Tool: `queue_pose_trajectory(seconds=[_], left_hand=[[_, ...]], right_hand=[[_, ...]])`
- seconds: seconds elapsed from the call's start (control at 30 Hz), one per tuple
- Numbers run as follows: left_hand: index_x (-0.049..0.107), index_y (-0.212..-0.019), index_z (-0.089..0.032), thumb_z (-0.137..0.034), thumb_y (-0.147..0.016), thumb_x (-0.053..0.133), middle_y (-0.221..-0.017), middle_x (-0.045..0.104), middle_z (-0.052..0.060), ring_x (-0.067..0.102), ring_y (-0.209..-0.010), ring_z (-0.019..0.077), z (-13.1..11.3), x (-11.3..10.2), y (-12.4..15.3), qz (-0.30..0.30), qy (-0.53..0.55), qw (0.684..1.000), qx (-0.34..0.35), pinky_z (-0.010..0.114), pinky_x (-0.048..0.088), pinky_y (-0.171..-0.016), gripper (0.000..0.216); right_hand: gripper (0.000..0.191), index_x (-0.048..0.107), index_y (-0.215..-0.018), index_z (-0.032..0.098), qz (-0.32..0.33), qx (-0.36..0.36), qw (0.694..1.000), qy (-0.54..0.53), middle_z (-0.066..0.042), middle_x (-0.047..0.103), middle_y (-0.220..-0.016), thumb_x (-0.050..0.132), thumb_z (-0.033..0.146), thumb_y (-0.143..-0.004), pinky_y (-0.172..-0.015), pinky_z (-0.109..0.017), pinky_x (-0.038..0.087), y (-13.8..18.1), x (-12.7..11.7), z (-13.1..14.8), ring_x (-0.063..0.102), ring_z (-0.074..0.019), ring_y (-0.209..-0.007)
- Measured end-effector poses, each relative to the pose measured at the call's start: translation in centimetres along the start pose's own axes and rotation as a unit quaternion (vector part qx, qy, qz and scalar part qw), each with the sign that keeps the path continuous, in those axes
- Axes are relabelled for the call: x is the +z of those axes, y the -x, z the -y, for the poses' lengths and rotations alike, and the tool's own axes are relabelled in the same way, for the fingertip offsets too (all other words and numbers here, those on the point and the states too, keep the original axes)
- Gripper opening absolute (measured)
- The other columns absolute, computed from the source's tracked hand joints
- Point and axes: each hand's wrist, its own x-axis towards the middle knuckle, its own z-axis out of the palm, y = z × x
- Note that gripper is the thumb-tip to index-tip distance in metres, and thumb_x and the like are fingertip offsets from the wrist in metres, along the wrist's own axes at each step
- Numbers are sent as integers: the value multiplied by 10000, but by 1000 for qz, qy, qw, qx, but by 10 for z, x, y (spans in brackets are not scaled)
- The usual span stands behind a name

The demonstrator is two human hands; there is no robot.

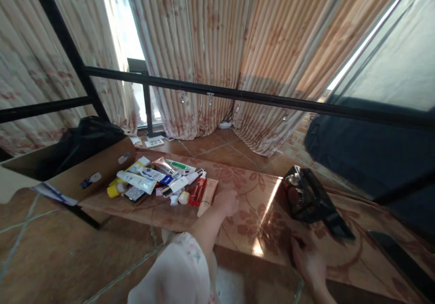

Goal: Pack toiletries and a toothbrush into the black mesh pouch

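Note:
My left hand [227,203] is over the patterned cloth, just right of the pile of toiletries; its fingers are blurred and turned away from view. Beside its wrist lies a peach squeeze tube [208,194], with a red bottle [198,190] next to it. In the pile are a white and blue tube [137,181], a green and white tube [181,166], a glittery compact [135,194] and a yellow tube [113,190]. My right hand [307,258] is at the front edge, fingers loosely curved and apart, holding nothing visible. Beyond it stands a dark see-through case [302,197].
A cardboard box [105,170] with a black bag [88,136] in it stands at left. A dark flat phone-like slab [404,261] lies at right. Black metal bars [204,89] cross behind the bench, before curtains [217,36]. A dark blue covered shape [374,154] is at right.

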Motion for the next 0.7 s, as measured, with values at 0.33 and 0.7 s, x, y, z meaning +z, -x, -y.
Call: queue_pose_trajectory(seconds=[0.33, 0.7], left_hand=[[656, -1099, -112, -218, -833, 505, -1103, 671, 180, 615, -1086, 272, 10, -6, -1, -23, -11, 997, -68, 357, 482, -927, 323], [609, -1163, -162, -279, -882, 460, -1091, 678, 106, 622, -1019, 219, 32, -52, -1, -209, 98, 969, -90, 333, 478, -926, 339]], right_hand=[[286, 659, -878, 197, 56, -149, 986, -40, -50, 679, -920, 397, 313, -879, -635, -254, 388, 13, 49, 139, 608, -168, -773], [367, 670, -932, 276, 78, -169, 981, -49, -35, 692, -1034, 383, 489, -850, -637, -310, 482, -4, 75, 122, 659, -213, -800]])
